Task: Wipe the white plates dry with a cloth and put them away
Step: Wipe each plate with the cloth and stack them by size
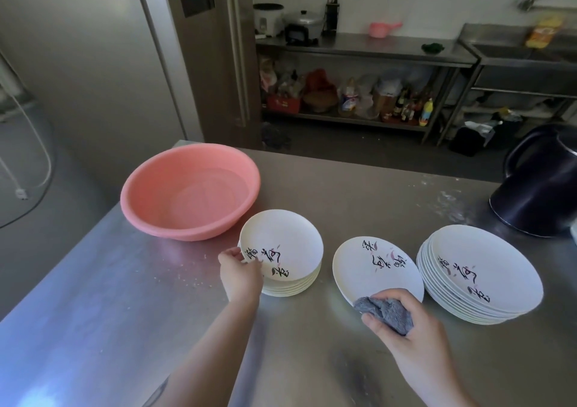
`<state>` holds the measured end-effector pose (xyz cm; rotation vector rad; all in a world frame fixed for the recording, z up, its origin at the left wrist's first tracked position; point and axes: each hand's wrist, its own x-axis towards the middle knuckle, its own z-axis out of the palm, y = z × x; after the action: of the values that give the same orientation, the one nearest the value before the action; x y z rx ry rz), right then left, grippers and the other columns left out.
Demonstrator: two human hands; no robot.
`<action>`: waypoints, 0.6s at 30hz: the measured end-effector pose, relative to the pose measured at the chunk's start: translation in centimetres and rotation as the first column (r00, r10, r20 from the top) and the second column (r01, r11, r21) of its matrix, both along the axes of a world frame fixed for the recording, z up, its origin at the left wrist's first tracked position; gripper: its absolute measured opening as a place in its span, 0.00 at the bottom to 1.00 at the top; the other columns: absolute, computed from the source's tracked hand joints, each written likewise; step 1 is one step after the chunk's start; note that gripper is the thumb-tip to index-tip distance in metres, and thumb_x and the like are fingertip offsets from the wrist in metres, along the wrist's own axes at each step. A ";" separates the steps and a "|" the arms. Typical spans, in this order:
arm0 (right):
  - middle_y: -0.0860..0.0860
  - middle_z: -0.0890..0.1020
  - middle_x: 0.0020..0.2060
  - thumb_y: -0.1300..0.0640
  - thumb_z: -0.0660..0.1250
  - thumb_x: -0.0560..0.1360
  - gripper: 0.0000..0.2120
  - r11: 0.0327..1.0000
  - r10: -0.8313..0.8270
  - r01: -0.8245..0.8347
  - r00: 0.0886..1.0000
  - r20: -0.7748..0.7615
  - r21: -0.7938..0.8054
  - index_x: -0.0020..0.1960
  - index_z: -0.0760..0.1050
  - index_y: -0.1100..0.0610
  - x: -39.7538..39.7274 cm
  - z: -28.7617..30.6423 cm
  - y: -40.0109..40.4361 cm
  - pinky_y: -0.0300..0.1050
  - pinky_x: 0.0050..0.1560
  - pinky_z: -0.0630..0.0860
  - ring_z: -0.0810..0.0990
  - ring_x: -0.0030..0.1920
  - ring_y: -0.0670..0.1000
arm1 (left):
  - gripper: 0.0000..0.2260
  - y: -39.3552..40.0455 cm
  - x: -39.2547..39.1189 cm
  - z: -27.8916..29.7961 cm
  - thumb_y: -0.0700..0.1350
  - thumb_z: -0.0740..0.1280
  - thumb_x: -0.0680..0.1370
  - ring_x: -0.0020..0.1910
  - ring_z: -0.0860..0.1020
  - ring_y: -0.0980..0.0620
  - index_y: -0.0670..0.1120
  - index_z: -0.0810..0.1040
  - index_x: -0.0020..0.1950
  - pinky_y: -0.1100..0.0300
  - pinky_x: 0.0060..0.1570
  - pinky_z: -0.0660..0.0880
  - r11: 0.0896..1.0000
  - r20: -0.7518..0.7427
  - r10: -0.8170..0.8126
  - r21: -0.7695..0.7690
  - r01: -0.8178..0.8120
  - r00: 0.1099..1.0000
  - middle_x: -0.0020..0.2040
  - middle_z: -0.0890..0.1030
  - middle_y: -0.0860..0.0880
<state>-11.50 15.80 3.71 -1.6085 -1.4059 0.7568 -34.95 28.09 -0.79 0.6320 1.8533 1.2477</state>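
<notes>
A steel surface (pixel 312 360) fills the foreground of a kitchen, with a tall steel fridge (pixel 93 63) at left and steel shelving (pixel 359 50) behind. A pink basin (pixel 190 191) stands on it, nothing visible inside. Near it, 2 stacks of white plates: the left stack (pixel 281 253) and the right stack (pixel 480 275). The left hand (pixel 240 272) pinches the left stack's top plate at its rim. The right hand (pixel 406 322) grips a grey cloth (pixel 384 311) against a single tilted plate (pixel 374 269) between the stacks. A dark kettle (pixel 540 188) sits far right.

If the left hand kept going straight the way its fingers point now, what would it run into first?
The left hand already touches the rim of the left plate stack, so pushing on would shove those plates. Beyond them the pink basin sits up and to the left, probably off that line, though depth is unclear.
</notes>
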 end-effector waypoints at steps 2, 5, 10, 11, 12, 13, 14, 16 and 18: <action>0.40 0.83 0.38 0.61 0.79 0.66 0.18 1.000 -0.001 0.001 1.000 -0.004 0.004 0.44 0.76 0.41 0.0 0.1 0.0 0.29 0.39 0.72 0.80 0.41 0.42 | 0.19 -0.5 0.2 0.2 0.31 0.68 0.73 0.52 0.79 0.43 0.44 0.70 0.61 0.43 0.55 0.78 0.999 0.021 0.025 0.029 -0.026 0.999 0.52 0.76 0.48; 0.39 0.83 0.38 0.60 0.79 0.66 0.17 1.000 -0.007 0.007 1.000 0.002 0.013 0.44 0.76 0.41 0.3 0.3 -0.1 0.29 0.39 0.71 0.80 0.41 0.42 | 0.18 -1.3 0.7 1.0 0.30 0.66 0.73 0.41 0.79 0.53 0.46 0.71 0.59 0.50 0.45 0.80 0.992 0.076 0.065 0.102 -0.073 0.995 0.51 0.78 0.49; 0.40 0.83 0.39 0.60 0.79 0.66 0.16 0.999 -0.027 0.027 1.000 -0.004 0.039 0.44 0.77 0.42 1.6 1.0 -0.9 0.29 0.41 0.72 0.80 0.42 0.42 | 0.17 -3.0 0.7 3.3 0.28 0.66 0.73 0.44 0.81 0.49 0.45 0.75 0.57 0.54 0.36 0.79 0.974 0.160 -0.048 0.224 0.011 0.986 0.50 0.80 0.49; 0.41 0.83 0.40 0.60 0.79 0.66 0.16 0.998 -0.036 0.037 0.999 -0.009 0.043 0.44 0.77 0.43 2.1 1.1 -1.2 0.29 0.41 0.73 0.80 0.42 0.42 | 0.17 -3.7 0.7 3.7 0.27 0.66 0.73 0.44 0.81 0.47 0.45 0.75 0.56 0.54 0.35 0.79 0.971 0.178 -0.087 0.237 0.044 0.980 0.51 0.80 0.48; 0.41 0.83 0.40 0.60 0.79 0.66 0.16 0.998 -0.046 0.047 0.999 -0.017 0.048 0.45 0.77 0.43 2.6 1.0 -1.5 0.30 0.41 0.73 0.80 0.43 0.42 | 0.17 -4.6 0.8 4.0 0.27 0.67 0.73 0.43 0.81 0.47 0.45 0.75 0.55 0.55 0.33 0.79 0.967 0.197 -0.129 0.242 0.080 0.972 0.50 0.80 0.47; 0.42 0.83 0.41 0.60 0.78 0.66 0.16 0.997 -0.054 0.055 0.998 -0.022 0.050 0.45 0.78 0.43 3.0 1.0 -2.0 0.30 0.42 0.73 0.81 0.43 0.42 | 0.17 -5.6 1.0 4.1 0.26 0.67 0.73 0.43 0.82 0.47 0.46 0.75 0.54 0.56 0.32 0.79 0.963 0.215 -0.174 0.242 0.121 0.961 0.50 0.81 0.46; 0.42 0.84 0.41 0.60 0.78 0.66 0.15 0.997 -0.061 0.062 0.998 -0.025 0.052 0.45 0.78 0.44 3.4 0.9 -2.6 0.31 0.42 0.74 0.81 0.43 0.42 | 0.17 -6.7 1.2 4.2 0.26 0.67 0.73 0.42 0.82 0.47 0.46 0.76 0.53 0.56 0.31 0.79 0.958 0.234 -0.220 0.236 0.165 0.947 0.49 0.82 0.45; 0.44 0.85 0.40 0.63 0.78 0.67 0.14 0.995 -0.081 0.084 0.995 -0.053 0.055 0.44 0.79 0.47 4.0 0.5 -3.7 0.29 0.44 0.74 0.82 0.44 0.42 | 0.16 -8.9 2.0 3.6 0.26 0.68 0.73 0.42 0.83 0.46 0.45 0.77 0.53 0.55 0.32 0.79 0.944 0.272 -0.307 0.212 0.254 0.912 0.48 0.83 0.45; 0.44 0.85 0.40 0.66 0.77 0.67 0.15 0.993 -0.103 0.107 0.991 -0.081 0.047 0.43 0.79 0.49 4.4 -0.1 -4.8 0.28 0.45 0.74 0.83 0.44 0.42 | 0.16 -11.0 3.0 2.5 0.26 0.69 0.72 0.40 0.84 0.47 0.44 0.78 0.54 0.55 0.32 0.79 0.920 0.296 -0.387 0.181 0.347 0.873 0.47 0.84 0.44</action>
<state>-7.14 10.99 3.60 -1.5832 -1.2650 0.7096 -31.97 17.13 1.69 0.7539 1.3144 1.1352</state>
